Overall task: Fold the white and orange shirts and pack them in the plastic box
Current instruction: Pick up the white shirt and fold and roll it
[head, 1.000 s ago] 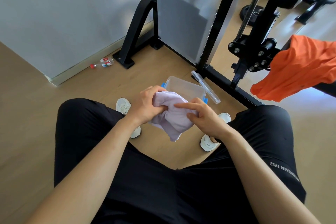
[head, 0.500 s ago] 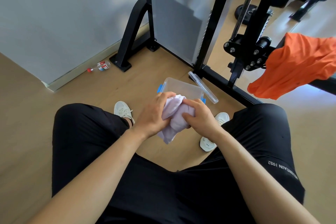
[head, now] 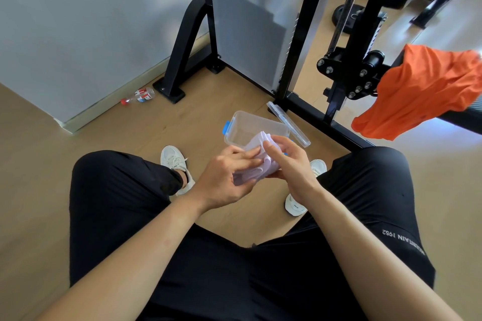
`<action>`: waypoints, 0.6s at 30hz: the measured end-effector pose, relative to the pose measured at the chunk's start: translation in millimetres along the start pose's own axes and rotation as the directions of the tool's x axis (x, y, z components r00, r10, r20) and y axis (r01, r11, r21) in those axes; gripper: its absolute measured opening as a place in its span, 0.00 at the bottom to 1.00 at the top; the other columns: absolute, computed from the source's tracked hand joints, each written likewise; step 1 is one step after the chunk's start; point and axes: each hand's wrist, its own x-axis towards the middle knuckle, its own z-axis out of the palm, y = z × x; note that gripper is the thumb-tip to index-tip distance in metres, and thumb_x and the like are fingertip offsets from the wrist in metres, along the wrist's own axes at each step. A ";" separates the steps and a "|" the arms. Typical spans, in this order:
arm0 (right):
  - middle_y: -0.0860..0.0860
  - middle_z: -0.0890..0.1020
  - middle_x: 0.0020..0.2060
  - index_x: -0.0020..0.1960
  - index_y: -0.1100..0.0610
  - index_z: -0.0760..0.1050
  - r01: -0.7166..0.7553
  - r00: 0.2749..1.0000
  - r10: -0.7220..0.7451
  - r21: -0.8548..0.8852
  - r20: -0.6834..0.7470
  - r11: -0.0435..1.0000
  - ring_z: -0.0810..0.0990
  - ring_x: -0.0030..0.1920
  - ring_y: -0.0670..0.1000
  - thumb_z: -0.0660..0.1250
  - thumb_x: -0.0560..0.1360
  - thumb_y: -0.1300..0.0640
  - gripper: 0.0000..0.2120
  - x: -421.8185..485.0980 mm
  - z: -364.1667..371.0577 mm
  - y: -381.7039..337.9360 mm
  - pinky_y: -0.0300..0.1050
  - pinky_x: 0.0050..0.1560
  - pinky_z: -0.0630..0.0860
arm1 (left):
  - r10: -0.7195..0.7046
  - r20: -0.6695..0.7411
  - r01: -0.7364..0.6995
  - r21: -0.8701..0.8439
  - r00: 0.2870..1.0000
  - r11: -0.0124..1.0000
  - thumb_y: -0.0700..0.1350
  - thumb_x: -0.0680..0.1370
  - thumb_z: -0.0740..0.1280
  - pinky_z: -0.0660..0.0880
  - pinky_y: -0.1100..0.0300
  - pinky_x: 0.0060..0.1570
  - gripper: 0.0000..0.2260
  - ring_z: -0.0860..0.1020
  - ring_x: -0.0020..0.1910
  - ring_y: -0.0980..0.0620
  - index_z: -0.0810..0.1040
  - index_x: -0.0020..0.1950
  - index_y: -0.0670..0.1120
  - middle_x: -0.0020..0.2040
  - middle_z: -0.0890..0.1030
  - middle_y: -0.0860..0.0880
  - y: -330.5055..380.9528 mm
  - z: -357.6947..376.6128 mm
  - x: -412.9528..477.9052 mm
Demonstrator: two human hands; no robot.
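Where the plastic box stands, the floor is pale wood

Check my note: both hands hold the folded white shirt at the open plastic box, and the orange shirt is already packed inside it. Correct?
Not quite. The head view shows the orange shirt not packed but draped over the black gym equipment on the right. The rest holds: the left hand and right hand hold the folded white shirt at the open plastic box.
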 end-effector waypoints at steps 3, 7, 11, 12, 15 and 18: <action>0.57 0.82 0.54 0.60 0.50 0.78 0.017 0.994 -0.025 -0.078 -0.104 0.997 0.85 0.52 0.59 0.77 0.71 0.47 0.19 5.3 -0.1 6.5 0.57 0.50 0.85 | 0.017 0.046 -0.016 -0.026 0.999 1.000 0.42 0.72 0.74 0.76 0.59 0.60 0.16 0.76 0.62 0.50 0.85 0.60 0.46 0.65 0.82 0.53 5.1 3.5 -1.5; 0.57 0.82 0.52 0.56 0.46 0.80 0.073 0.994 -0.084 -0.135 -0.075 0.988 0.85 0.51 0.61 0.76 0.70 0.49 0.15 8.3 -5.4 8.1 0.63 0.52 0.83 | -0.141 0.066 0.154 -0.258 0.988 0.954 0.37 0.73 0.73 0.78 0.57 0.61 0.09 0.80 0.61 0.55 0.87 0.52 0.43 0.58 0.85 0.49 8.6 -4.9 0.3; 0.54 0.81 0.53 0.57 0.44 0.77 0.138 0.988 -0.149 -0.192 -0.048 0.972 0.84 0.53 0.57 0.77 0.72 0.53 0.16 10.8 -8.9 7.1 0.65 0.51 0.82 | -0.355 0.024 0.329 -0.438 0.935 0.836 0.40 0.75 0.71 0.81 0.53 0.54 0.08 0.84 0.52 0.49 0.87 0.51 0.42 0.49 0.87 0.46 4.2 -13.1 6.7; 0.52 0.81 0.54 0.58 0.43 0.75 0.150 0.984 -0.166 -0.217 -0.058 0.965 0.83 0.55 0.55 0.77 0.71 0.54 0.19 11.6 -9.5 7.4 0.63 0.51 0.83 | -0.416 -0.021 0.360 -0.461 0.909 0.811 0.41 0.76 0.70 0.80 0.51 0.52 0.07 0.84 0.49 0.47 0.87 0.50 0.42 0.47 0.87 0.46 1.7 -13.9 9.0; 0.48 0.79 0.55 0.64 0.45 0.75 0.201 0.961 -0.252 -0.339 -0.112 0.919 0.79 0.56 0.48 0.78 0.70 0.56 0.25 13.0 -9.9 9.7 0.51 0.54 0.81 | -0.613 -0.036 0.487 -0.571 0.789 0.660 0.40 0.79 0.67 0.80 0.49 0.52 0.08 0.83 0.47 0.48 0.85 0.52 0.41 0.49 0.87 0.42 -4.2 -16.6 15.1; 0.49 0.79 0.52 0.59 0.54 0.80 0.335 0.892 -0.441 -0.515 -0.095 0.789 0.78 0.49 0.41 0.80 0.68 0.60 0.21 12.4 -4.1 14.1 0.39 0.48 0.76 | -0.731 0.135 0.617 -0.649 0.669 0.445 0.45 0.81 0.66 0.80 0.52 0.51 0.11 0.82 0.49 0.45 0.83 0.57 0.41 0.54 0.86 0.41 -2.1 -15.8 18.4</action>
